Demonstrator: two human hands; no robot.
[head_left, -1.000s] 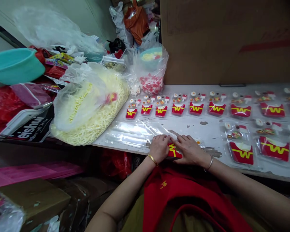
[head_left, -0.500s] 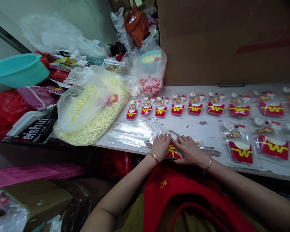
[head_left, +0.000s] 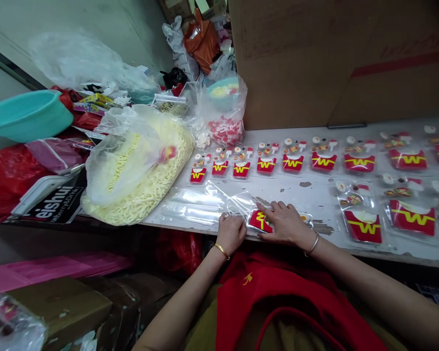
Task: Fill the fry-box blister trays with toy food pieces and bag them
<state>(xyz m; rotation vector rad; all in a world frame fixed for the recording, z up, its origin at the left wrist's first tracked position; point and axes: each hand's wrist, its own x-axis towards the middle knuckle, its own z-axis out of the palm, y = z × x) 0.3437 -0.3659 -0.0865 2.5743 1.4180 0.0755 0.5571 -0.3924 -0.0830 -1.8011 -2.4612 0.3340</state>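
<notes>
At the table's front edge lies a toy pack with a red fries-carton piece bearing a yellow W, turned sideways. Clear plastic bag film surrounds it and stretches to its left. My left hand is closed with curled fingers on the film's left end. Spread across the pack, my right hand rests with fingers extended and covers its middle. A small egg-like piece shows past that hand. Flat clear bags lie just left of my hands.
Similar packs line the table's back, with more at right. A large bag of pale fry-shaped pieces and a bag of red-and-white pieces stand left. A big cardboard box walls the back; a turquoise basin sits far left.
My left hand has moved left off the toy pack and its fingers have curled closed. More of the red piece shows. My right hand stays on the pack. The view has shifted slightly.
</notes>
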